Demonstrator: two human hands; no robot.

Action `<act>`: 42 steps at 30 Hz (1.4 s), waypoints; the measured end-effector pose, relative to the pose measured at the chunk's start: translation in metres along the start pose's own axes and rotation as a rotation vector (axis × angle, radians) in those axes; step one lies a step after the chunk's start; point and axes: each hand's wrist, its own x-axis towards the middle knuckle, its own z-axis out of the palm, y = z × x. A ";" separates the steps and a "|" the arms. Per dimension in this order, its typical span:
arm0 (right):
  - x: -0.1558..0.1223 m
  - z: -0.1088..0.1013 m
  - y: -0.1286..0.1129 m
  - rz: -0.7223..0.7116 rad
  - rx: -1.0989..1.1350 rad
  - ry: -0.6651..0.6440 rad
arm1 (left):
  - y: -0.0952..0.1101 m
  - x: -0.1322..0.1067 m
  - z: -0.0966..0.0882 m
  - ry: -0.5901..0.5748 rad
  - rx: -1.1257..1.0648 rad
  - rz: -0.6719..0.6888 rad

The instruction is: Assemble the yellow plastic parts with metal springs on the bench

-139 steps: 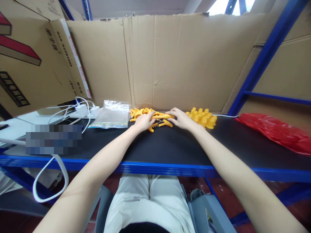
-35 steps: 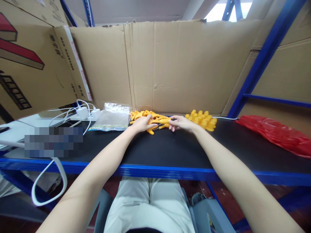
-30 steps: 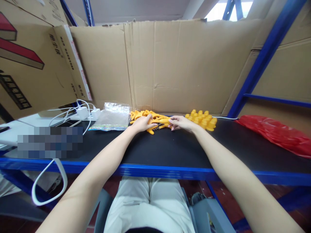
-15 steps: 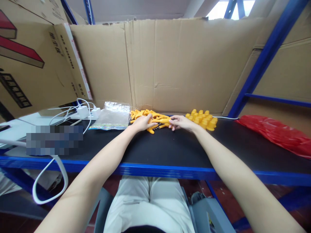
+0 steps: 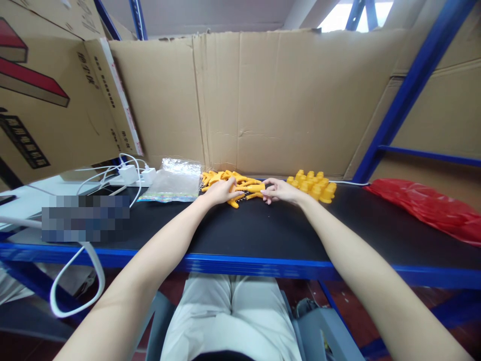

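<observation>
The left hand (image 5: 221, 191) lies on a heap of orange curved plastic pieces (image 5: 225, 177) at the back of the black counter (image 5: 263, 225); whether its bent fingers grip anything cannot be told. The right hand (image 5: 281, 190) pinches one piece's end with its fingers.

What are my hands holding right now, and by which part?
The right hand pinches an orange piece by its right end; the left hand rests on the orange pile, grip unclear.
</observation>
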 end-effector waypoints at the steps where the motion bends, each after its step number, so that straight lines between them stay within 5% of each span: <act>1: -0.001 0.000 -0.001 0.000 -0.012 0.002 | 0.000 0.000 0.000 -0.002 -0.001 -0.001; 33: 0.003 0.012 -0.004 0.144 0.059 0.077 | 0.009 0.000 -0.005 0.029 0.043 -0.021; 42: 0.005 0.007 0.003 -0.048 0.078 -0.001 | 0.004 0.000 -0.004 0.025 0.065 -0.017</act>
